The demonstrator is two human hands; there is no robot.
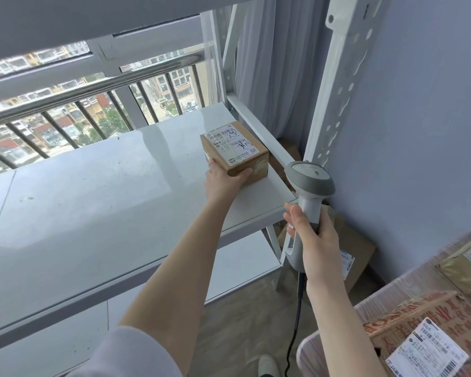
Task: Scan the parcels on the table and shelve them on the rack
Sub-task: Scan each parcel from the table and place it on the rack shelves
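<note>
as the left hand (223, 183) is gripping the cardboard parcel (237, 151) near the rack shelf (93, 200) edge, right hand (314, 240) clutching the barcode scanner (309, 178), a shove is likely risking a fall.

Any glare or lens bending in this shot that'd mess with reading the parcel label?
Head view: daylight from the window lays a pale sheen on the shelf left of the parcel; the label is evenly lit, its fine print too small to read; the wide lens bows the rack upright and railing.

shelf (93, 202) bare left of parcel (235, 152); upright (335, 104) blocks right.
</note>
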